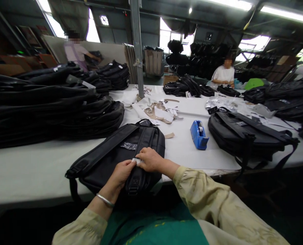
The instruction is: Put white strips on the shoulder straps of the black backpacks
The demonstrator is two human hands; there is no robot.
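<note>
A black backpack [102, 158] lies on the table in front of me with its shoulder straps facing up. Above the right-hand strap, my left hand [123, 172] pinches one side of a small white piece [136, 160], which could be paper or tape. The fingers of my right hand [150, 159] are closed on the other side of it. Beside my hands, a small clear plastic packet [129, 146] rests on the back panel between the straps. The strap buckle [133, 189] hangs at the near edge.
A blue tape dispenser [199, 135] stands right of the backpack, and another black backpack [243, 131] lies beyond it. Stacked black bags [51, 109] fill the left. Paper scraps [159, 112] lie near a metal post [138, 51]. Two people [224, 74] are at the back.
</note>
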